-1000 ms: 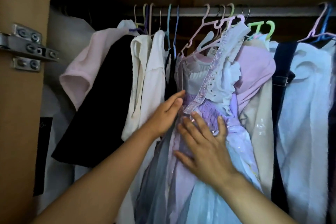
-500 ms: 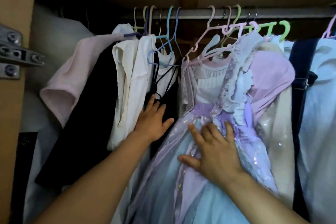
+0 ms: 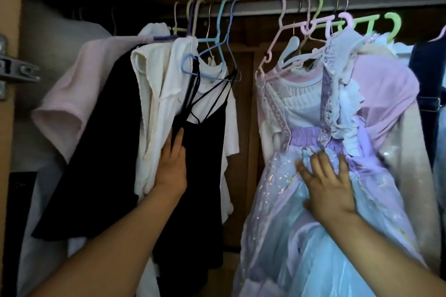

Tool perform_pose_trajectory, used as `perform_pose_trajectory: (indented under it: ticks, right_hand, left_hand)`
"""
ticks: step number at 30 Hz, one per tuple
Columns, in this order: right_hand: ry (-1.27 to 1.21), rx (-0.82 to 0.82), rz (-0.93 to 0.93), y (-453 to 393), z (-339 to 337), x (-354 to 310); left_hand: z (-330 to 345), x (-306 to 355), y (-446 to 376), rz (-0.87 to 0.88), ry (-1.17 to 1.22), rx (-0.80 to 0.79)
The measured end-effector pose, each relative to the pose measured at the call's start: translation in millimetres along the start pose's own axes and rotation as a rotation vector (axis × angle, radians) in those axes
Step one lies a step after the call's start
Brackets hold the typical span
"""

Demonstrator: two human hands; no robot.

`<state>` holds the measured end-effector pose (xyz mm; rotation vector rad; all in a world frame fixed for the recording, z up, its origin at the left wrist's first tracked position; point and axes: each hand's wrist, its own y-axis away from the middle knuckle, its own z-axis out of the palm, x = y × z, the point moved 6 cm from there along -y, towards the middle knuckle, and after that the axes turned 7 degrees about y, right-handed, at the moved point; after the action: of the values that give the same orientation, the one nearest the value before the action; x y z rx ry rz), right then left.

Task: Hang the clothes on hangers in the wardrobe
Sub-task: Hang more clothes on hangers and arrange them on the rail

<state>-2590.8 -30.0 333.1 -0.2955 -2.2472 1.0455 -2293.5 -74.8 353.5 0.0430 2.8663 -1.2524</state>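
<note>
The wardrobe fills the frame, its tan board side running down the left edge and a dark wooden back showing through a gap at the centre. A grey metal rail crosses the upper part from centre to right, carrying thin plastic hangers in pink, green, blue and lilac.

The clothes hang in two bunches on either side of that gap. In the left half, a soft pale pink top sits outermost, then a matte black garment, creamy white tops with raw-looking seams, and a black camisole with thin crossed straps over a white tee. In the right half, a frothy dress hangs from a pink hanger: a lilac elastic waist, ruffled white trim, sequinned braid and a pale blue, glittery tulle skirt. Behind it are a pink top, a cream sequinned piece and a dark navy garment at the far right edge.

The left hand, centre left, lies flat against the white tops beside the camisole, fingers straight and together, not gripping anything. The right hand, centre right, presses flat on the dress just below its waistband, fingers spread apart.

A grey metal hinge juts from the left edge.
</note>
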Motion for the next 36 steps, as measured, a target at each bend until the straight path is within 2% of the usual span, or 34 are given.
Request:
perform_pose_trajectory:
  ticks: [2,4,8,11,16,22,25,28,32,34,36]
  right_hand:
    - [-0.006,-0.004,0.021,5,-3,2]
    - [-0.008,-0.019,0.032,8,0,-2]
    - [-0.241,0.197,-0.012,8,-4,-21]
    - [-0.372,0.232,-0.016,14,-18,-33]
    - [-0.572,0.395,-0.084,34,-55,-42]
    - [-0.914,0.540,-0.172,75,-101,-35]
    - [-0.899,0.638,-0.176,114,-129,-25]
    - [-0.789,0.567,-0.238,153,-137,-39]
    - [-0.697,0.271,-0.359,161,-107,-69]
    - [-0.757,0.236,-0.359,162,-107,-71]
    - [-0.877,0.274,-0.337,171,-116,-68]
  left_hand:
    - [4,0,3,0.023,0.025,0.021]
    - [6,7,10,0.083,0.138,0.120]
    - [-6,30,34,0.129,0.342,0.313]
    - [-14,44,51,0.151,0.396,0.353]
    - [-22,52,75,0.261,0.430,0.255]
    - [-24,54,111,0.362,0.512,0.002]
    - [-39,52,137,0.361,0.609,-0.034]
    - [-49,41,163,0.246,0.756,-0.032]
    - [-58,32,203,0.141,0.821,0.004]
    - [-67,30,226,0.119,0.787,0.005]
    - [-79,27,250,0.131,0.769,0.011]
